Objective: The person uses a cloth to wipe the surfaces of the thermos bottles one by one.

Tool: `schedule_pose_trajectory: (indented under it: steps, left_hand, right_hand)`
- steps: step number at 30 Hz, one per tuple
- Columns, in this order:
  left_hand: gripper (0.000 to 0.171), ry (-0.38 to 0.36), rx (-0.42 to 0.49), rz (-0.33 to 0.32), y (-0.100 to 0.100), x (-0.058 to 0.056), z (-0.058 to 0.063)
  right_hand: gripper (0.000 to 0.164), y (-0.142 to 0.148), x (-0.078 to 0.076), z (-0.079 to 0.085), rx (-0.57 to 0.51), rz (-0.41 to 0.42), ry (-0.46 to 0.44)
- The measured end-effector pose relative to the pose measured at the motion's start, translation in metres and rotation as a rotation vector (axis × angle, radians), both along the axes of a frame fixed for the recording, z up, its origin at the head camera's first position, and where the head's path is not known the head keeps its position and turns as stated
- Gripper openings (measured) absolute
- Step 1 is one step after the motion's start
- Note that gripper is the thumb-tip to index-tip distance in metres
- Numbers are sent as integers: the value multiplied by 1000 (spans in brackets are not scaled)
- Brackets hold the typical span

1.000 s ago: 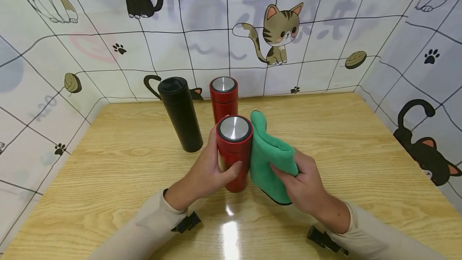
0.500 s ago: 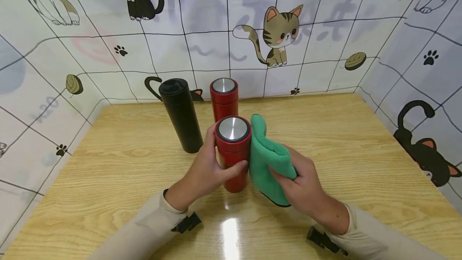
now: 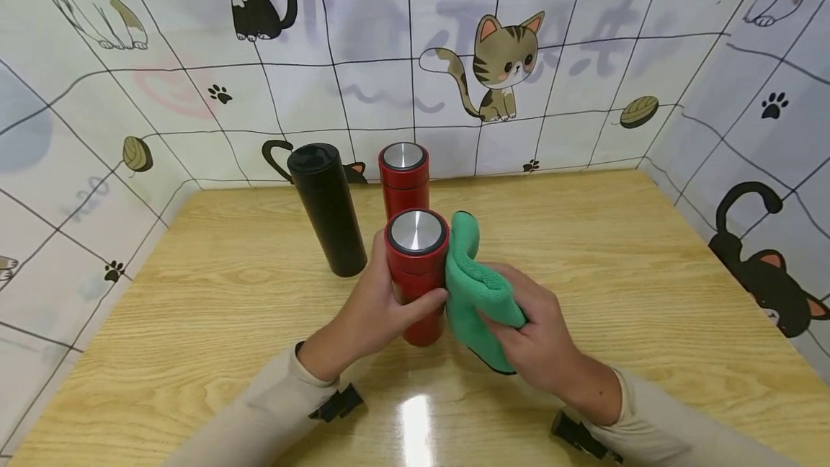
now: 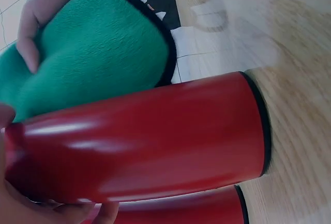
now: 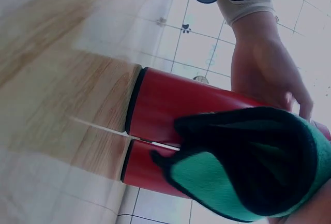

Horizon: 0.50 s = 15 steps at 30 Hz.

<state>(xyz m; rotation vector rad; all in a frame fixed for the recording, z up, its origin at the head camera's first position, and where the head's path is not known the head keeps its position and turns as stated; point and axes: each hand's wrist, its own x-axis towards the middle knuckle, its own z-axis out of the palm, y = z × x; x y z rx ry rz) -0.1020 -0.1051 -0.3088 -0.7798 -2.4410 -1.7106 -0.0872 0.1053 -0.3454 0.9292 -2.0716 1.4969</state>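
Observation:
A red flask (image 3: 418, 276) with a steel top stands upright on the wooden table (image 3: 648, 272), and my left hand (image 3: 372, 305) grips its body from the left. My right hand (image 3: 528, 334) holds a folded green cloth (image 3: 476, 287) pressed against the flask's right side. The left wrist view shows the red flask (image 4: 139, 141) close up with the green cloth (image 4: 93, 53) lying on it. In the right wrist view the cloth (image 5: 243, 172) covers part of the flask (image 5: 170, 105).
A second red flask (image 3: 403, 175) stands just behind the held one, and a black flask (image 3: 326, 207) stands to its left. Walls papered with cartoon cats (image 3: 499, 63) close in the table at the back and both sides.
My right hand has slid the green cloth a little down and closer against the flask's side. The left hand keeps its grip and the flask stays in place.

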Motion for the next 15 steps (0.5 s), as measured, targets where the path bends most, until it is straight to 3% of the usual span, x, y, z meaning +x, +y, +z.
schedule_pose_trajectory:
  steps: [5, 9, 12, 15]
  left_hand:
    - [71, 39, -35, -42, -3, 3, 3]
    - [73, 29, -59, -35, -2, 2, 2]
    - [74, 42, -89, 0, -3, -2, -8]
    - [78, 92, -113, 42, -4, -8, -21]
  right_hand:
    - [45, 3, 1, -1, 77, -75, -184]
    - [49, 2, 2, 0, 14, -62, -97]
    - [49, 2, 1, 0, -44, -48, -22]
    - [50, 2, 1, 0, -7, -55, -116]
